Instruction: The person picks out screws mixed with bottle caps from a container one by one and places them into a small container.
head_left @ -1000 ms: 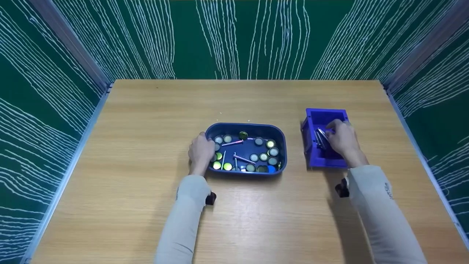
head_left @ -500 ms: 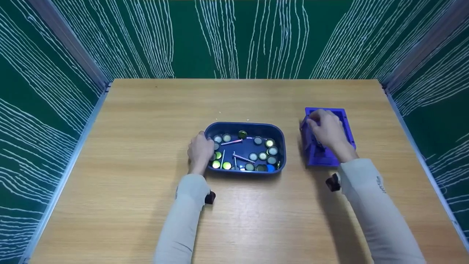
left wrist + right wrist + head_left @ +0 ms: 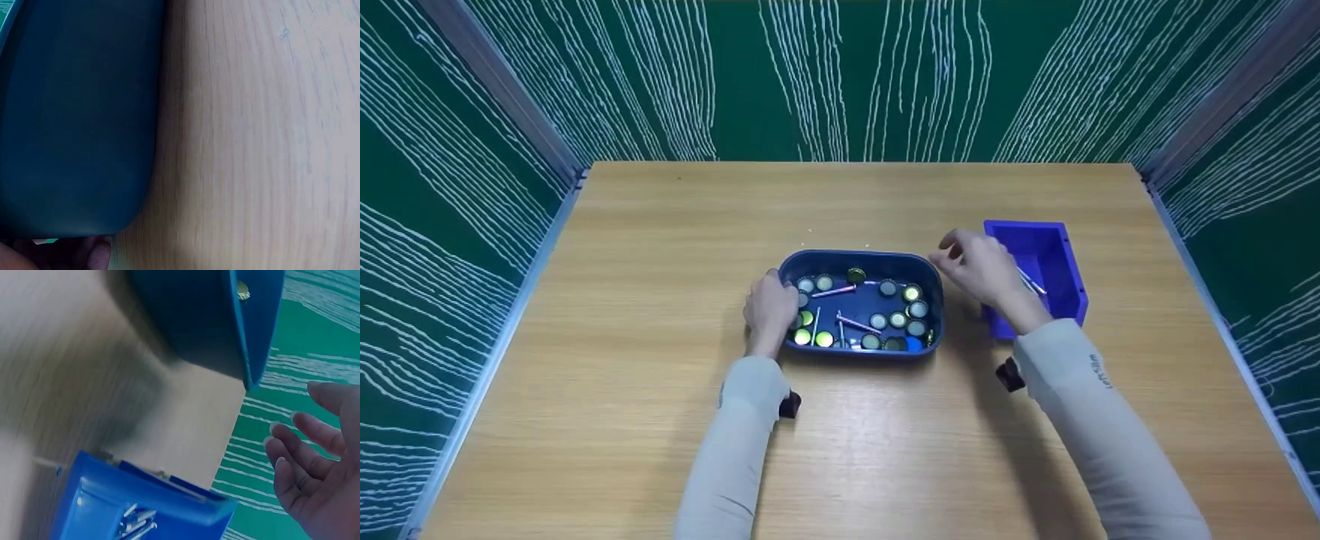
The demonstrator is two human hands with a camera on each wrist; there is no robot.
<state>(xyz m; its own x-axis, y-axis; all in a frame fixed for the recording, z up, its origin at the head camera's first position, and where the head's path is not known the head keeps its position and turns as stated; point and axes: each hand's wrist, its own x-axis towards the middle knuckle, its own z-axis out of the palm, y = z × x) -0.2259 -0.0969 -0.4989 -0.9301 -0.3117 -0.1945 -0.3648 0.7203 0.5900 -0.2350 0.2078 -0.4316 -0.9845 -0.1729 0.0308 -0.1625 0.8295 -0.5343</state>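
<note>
A dark blue oval tray (image 3: pixel 934 274) sits mid-table, holding several bottle caps (image 3: pixel 916 309) and thin pink sticks (image 3: pixel 835 291). My left hand (image 3: pixel 770 307) grips the tray's left rim, and the left wrist view shows the tray wall (image 3: pixel 79 118) close up. A bright blue bin (image 3: pixel 1057 255) stands to the right with metal pins (image 3: pixel 1030 282) in it; these pins (image 3: pixel 135 521) also show in the right wrist view. My right hand (image 3: pixel 975 264) hovers between tray and bin, holding nothing. The right wrist view shows its fingers (image 3: pixel 306 461) loosely spread.
The wooden table (image 3: pixel 660 247) is bounded by green walls with white lines on the left, back and right. Bare tabletop lies in front of and behind the tray.
My right hand has come out of the blue bin and moved left toward the tray, leaving the metal pins in the bin. The left hand has stayed on the tray rim.
</note>
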